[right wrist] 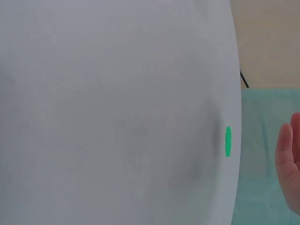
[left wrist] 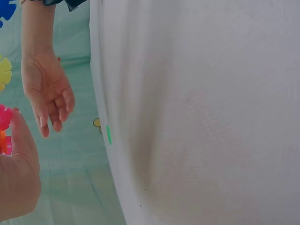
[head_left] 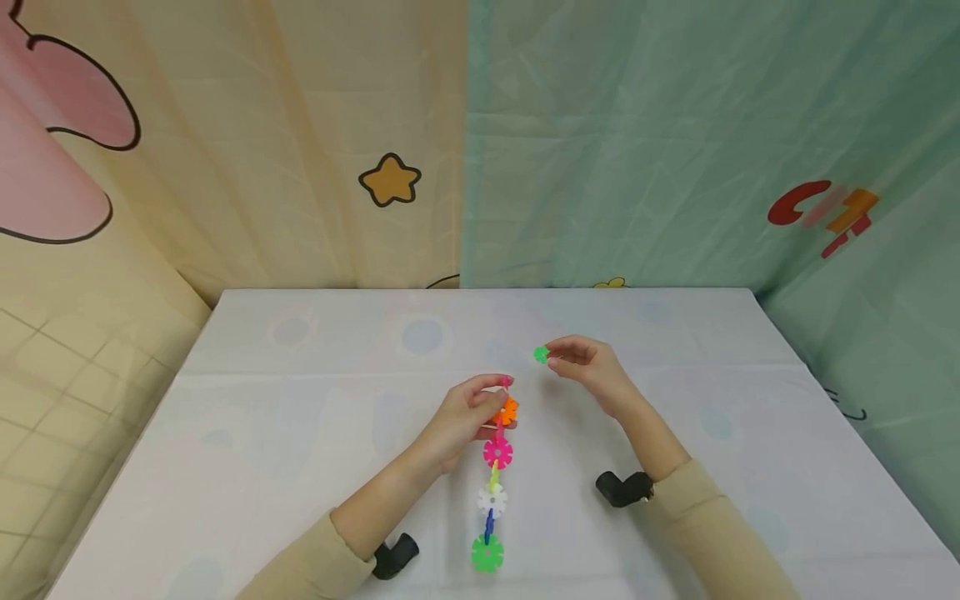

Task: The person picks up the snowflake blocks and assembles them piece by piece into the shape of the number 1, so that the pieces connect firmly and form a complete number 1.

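My left hand grips the upper part of a chain of snowflake discs, round notched plastic pieces slotted into one another. Orange and pink discs sit at its fingers; yellow, white, blue and green ones follow toward the near side. In the left wrist view, thumb and pink disc show at the left edge. The right hand, fingers relaxed, is over the far part of the table. A loose green disc appears beside its fingertips in the head view; both wrist views show this disc on the tabletop, apart from the hand.
A white cloth covers the table, whose far edge runs along beige and green curtains. Black wrist-worn devices project from both forearms near the beige sleeves.
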Motion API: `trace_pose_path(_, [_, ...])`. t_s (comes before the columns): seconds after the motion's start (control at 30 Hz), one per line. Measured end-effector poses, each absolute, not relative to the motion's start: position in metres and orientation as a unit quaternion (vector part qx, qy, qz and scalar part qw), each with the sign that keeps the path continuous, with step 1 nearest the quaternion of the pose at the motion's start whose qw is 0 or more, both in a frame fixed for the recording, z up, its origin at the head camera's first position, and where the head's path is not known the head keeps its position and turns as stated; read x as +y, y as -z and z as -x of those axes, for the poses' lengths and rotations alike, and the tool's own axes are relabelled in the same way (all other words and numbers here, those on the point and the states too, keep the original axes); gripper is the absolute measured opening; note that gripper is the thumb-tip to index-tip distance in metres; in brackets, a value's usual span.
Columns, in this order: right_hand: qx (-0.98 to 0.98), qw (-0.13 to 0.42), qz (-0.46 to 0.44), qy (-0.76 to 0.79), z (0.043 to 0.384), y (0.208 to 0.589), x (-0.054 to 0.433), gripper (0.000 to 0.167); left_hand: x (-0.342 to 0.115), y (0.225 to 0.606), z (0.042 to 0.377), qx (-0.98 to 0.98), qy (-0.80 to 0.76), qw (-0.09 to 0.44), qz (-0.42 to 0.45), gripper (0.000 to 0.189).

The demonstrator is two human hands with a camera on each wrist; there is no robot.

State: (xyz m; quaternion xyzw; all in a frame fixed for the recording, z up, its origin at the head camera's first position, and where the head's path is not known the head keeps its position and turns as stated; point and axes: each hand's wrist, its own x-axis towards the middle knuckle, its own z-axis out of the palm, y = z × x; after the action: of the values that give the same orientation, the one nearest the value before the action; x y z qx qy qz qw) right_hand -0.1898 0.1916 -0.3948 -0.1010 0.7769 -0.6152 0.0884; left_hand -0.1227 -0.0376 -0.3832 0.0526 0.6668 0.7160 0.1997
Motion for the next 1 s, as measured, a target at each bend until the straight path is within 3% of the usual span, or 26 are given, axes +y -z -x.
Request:
trace_pose_path(0.43, [0.833,0.082,0.037,0.546,0.217,0.406,0.204,0.041,-0.038,0.384,0.124,0.675,-0.712,0.189,-0.043,0.037])
trace_pose_path(1.0, [0.892,0.076,-0.033,0.445,0.245,0.421,0.185,0.035,-0.039,0.385,0.125,0.679,-0.706,0.198,-0.037,0.037])
